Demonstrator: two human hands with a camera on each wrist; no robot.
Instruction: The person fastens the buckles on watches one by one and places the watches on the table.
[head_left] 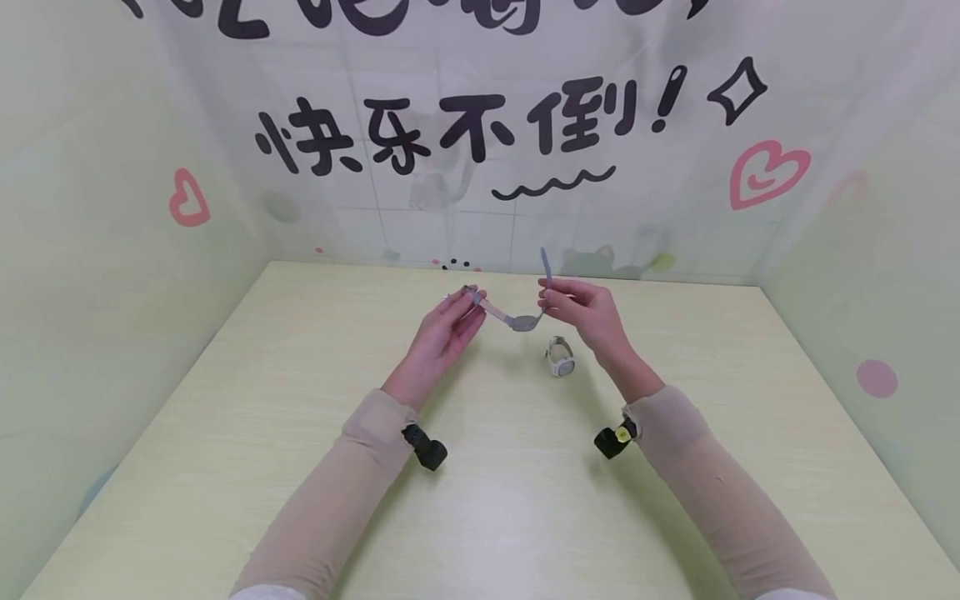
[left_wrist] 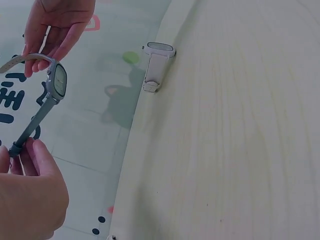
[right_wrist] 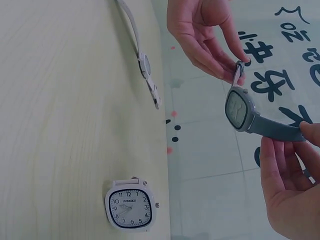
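Left hand [head_left: 442, 333] pinched buckle end of grey watch [head_left: 522, 322]; right hand [head_left: 581, 312] pinched other strap. White watch [head_left: 559, 357] lay on table [head_left: 300, 400] just below right hand's grip.

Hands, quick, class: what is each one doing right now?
Left hand: pinches the buckle end of the grey watch.
Right hand: pinches its other strap end.

I am pinching one strap end of the grey watch [left_wrist: 56, 82] in my left hand [left_wrist: 27, 197]. My right hand [left_wrist: 57, 25] is holding the other strap beyond its face. A white watch [left_wrist: 157, 62] is lying on the table [left_wrist: 240, 150], off to the side of my grip.
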